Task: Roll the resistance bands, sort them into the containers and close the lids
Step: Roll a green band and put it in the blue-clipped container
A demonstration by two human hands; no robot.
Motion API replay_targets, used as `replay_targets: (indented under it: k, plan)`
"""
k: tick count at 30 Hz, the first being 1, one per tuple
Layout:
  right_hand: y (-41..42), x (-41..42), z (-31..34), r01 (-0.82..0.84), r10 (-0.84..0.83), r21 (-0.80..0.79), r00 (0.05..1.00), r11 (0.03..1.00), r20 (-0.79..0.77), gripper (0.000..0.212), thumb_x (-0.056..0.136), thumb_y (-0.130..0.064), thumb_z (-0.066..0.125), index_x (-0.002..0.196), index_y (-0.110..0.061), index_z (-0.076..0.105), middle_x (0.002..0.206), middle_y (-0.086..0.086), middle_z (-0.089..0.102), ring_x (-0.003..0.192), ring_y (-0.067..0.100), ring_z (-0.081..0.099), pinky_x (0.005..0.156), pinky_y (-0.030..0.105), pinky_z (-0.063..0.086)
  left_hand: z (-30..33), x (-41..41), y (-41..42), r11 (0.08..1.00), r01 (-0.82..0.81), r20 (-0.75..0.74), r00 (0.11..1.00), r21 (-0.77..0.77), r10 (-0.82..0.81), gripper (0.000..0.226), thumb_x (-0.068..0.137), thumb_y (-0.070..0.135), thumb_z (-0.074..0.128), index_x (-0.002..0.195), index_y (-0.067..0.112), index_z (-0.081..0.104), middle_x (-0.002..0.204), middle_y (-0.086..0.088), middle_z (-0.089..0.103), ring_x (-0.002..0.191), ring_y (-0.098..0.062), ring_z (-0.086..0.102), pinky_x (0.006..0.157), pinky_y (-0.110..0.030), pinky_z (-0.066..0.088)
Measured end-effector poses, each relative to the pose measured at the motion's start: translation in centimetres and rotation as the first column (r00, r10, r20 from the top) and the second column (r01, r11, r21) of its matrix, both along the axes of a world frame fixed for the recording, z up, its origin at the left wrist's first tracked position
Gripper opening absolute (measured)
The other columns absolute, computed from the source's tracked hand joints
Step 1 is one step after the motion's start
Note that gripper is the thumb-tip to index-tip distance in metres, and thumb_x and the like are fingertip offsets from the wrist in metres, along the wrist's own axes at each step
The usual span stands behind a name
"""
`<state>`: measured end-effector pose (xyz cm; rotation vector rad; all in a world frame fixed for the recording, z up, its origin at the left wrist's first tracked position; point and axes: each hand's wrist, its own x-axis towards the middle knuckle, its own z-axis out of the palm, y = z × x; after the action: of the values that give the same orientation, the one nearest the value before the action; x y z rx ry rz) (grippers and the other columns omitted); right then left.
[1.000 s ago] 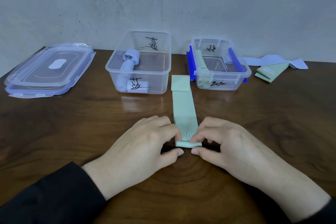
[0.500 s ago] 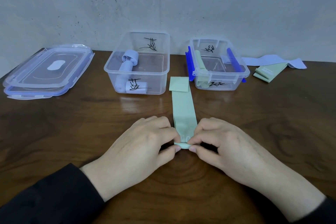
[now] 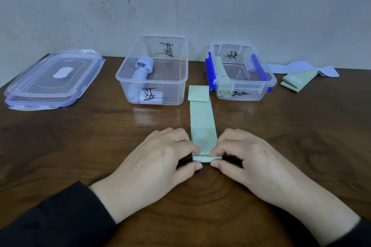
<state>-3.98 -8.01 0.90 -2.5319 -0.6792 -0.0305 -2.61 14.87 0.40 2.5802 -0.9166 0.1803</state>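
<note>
Pale green band (image 3: 202,120), dark brown wood-grain table (image 3: 80,146)

Head view – forward and down, close over table (image 3: 60,146)

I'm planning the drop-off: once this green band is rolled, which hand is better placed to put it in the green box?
Right, probably. The right hand lies nearer the right container, which holds a green roll.

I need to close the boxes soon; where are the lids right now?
The lids lie stacked at the table's far left, left of the container holding lilac rolls.
</note>
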Motion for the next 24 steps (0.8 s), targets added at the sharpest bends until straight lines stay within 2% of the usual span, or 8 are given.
replay_targets:
  k: [6,10,15,20,24]
  plan:
    - [-0.09,-0.04,-0.06,-0.008,0.008,0.013,1.0,1.0,-0.005,0.017,0.092,-0.041,0.061,0.101,-0.035,0.074,0.094,-0.022,0.056,0.098,0.005,0.056,0.079,0.02,0.048,-0.04,0.13,0.07,1.0,0.011,-0.005,1.0,0.012,-0.01,0.023,0.09,0.051,0.048,0.098,0.036,0.064,0.093,0.02,0.052,0.085,-0.006,0.05,0.077,-0.033,0.048]
    - [-0.01,-0.03,0.06,0.024,-0.024,0.025,1.0,0.999,0.019,0.004,0.089,-0.037,0.067,0.093,-0.037,0.068,0.085,-0.021,0.056,0.09,0.008,0.055,0.074,0.02,0.046,-0.12,0.14,0.08,1.0,0.003,-0.007,1.0,0.004,-0.003,0.026,0.093,0.049,0.043,0.098,0.036,0.066,0.092,0.02,0.052,0.084,-0.006,0.051,0.076,-0.033,0.048]
    - [-0.1,0.02,0.32,0.033,-0.034,-0.025,0.999,0.999,-0.024,0.019,0.086,-0.051,0.062,0.1,-0.04,0.069,0.097,-0.025,0.056,0.1,0.001,0.052,0.08,0.017,0.046,-0.21,0.24,-0.02,0.999,-0.031,0.023,0.999,-0.011,0.032,0.032,0.094,0.051,0.04,0.099,0.036,0.068,0.09,0.02,0.052,0.082,-0.007,0.052,0.074,-0.035,0.05]
    - [0.06,-0.03,0.19,0.046,-0.047,-0.031,0.998,0.998,-0.038,0.013,0.09,-0.041,0.066,0.103,-0.04,0.067,0.101,-0.025,0.054,0.105,0.002,0.049,0.08,0.013,0.041,-0.18,0.1,0.1,0.999,-0.045,-0.003,0.999,0.009,0.045,0.041,0.087,0.061,0.042,0.114,0.037,0.062,0.105,0.023,0.053,0.095,-0.004,0.052,0.083,-0.032,0.048]
    - [0.18,-0.14,0.08,0.031,-0.032,-0.045,1.0,0.999,-0.002,0.014,0.093,-0.039,0.061,0.105,-0.037,0.068,0.102,-0.024,0.052,0.104,0.002,0.05,0.084,0.019,0.045,-0.18,0.1,0.08,0.999,-0.032,0.009,0.999,0.026,0.032,0.033,0.086,0.057,0.045,0.107,0.037,0.061,0.103,0.022,0.054,0.091,-0.005,0.051,0.079,-0.034,0.048]
